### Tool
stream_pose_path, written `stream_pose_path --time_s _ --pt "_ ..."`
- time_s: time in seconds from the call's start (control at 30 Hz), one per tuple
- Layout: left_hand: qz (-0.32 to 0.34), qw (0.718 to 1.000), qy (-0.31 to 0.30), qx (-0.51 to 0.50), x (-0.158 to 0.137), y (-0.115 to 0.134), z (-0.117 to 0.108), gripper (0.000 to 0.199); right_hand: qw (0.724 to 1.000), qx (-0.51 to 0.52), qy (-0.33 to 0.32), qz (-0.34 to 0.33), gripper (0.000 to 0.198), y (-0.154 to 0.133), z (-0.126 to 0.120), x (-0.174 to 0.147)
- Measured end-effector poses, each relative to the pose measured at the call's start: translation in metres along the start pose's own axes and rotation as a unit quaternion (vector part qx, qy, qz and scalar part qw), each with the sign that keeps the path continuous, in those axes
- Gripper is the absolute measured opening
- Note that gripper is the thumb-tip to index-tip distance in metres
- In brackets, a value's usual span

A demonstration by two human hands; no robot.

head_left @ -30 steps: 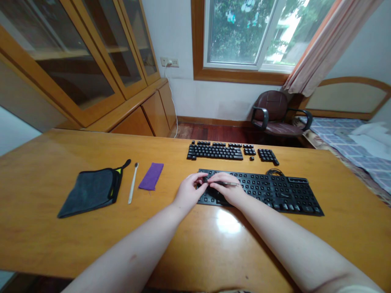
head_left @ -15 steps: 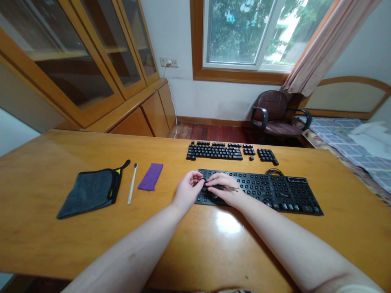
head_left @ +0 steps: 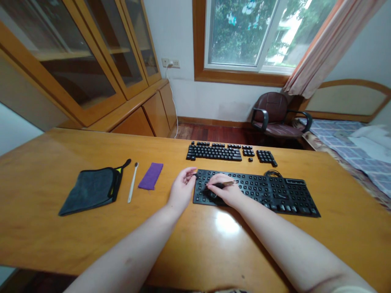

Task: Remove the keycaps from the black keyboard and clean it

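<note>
While the brown wooden desk (head_left: 189, 244) carries a long, bare-socketed black keyboard (head_left: 254, 188), the left hand (head_left: 181, 188) is narrow at its left end, contents unclear; the right hand (head_left: 227, 193) pinches a slim brownish tool (head_left: 228, 183), apparently for close socket-work, next needing precise alignment.

one keyboard (head_left: 256, 191), one toothbrush (head_left: 132, 184)

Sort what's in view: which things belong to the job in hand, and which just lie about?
Job in hand:
keyboard, mostly stripped
right hand, holding slim tool
left hand, at keyboard's left end
probably loose keycaps

Lying about, unused now:
grey cloth
toothbrush
purple cloth
chair
</note>
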State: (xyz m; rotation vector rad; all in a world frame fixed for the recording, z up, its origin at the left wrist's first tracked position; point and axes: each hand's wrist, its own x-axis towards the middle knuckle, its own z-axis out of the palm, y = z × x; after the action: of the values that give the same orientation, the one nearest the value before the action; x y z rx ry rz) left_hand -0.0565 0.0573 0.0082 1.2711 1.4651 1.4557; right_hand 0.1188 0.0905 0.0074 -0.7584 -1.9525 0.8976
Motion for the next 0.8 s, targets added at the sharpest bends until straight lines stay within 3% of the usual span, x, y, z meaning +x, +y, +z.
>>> stream_pose_path --time_s 0.17,0.27,0.37,0.5,0.67,0.8 --pt "0.090 0.994 0.021 0.063 0.034 0.043 -0.014 0.023 0.999 0.008 0.034 0.005 0.008 0.002 0.001 0.000" --pt "0.066 0.996 0.031 0.044 0.070 0.052 -0.011 0.026 0.999 0.012 0.042 0.007 0.009 0.001 0.001 0.000" --pt "0.054 0.996 0.013 0.074 0.095 0.039 -0.003 0.032 0.999 0.011 0.045 0.010 0.009 0.000 0.001 0.000" --pt "0.079 0.978 -0.033 0.191 0.099 0.004 0.003 0.025 0.999 0.006 0.049 0.017 0.007 0.001 0.001 0.000" --pt "0.165 0.903 -0.173 0.357 0.095 -0.022 0.000 0.019 0.998 0.003 0.053 0.021 0.008 0.003 0.002 0.001" --pt "0.160 0.889 -0.190 0.385 0.097 -0.028 -0.001 0.017 0.998 -0.005 0.052 0.020 0.009 0.002 0.001 0.002"
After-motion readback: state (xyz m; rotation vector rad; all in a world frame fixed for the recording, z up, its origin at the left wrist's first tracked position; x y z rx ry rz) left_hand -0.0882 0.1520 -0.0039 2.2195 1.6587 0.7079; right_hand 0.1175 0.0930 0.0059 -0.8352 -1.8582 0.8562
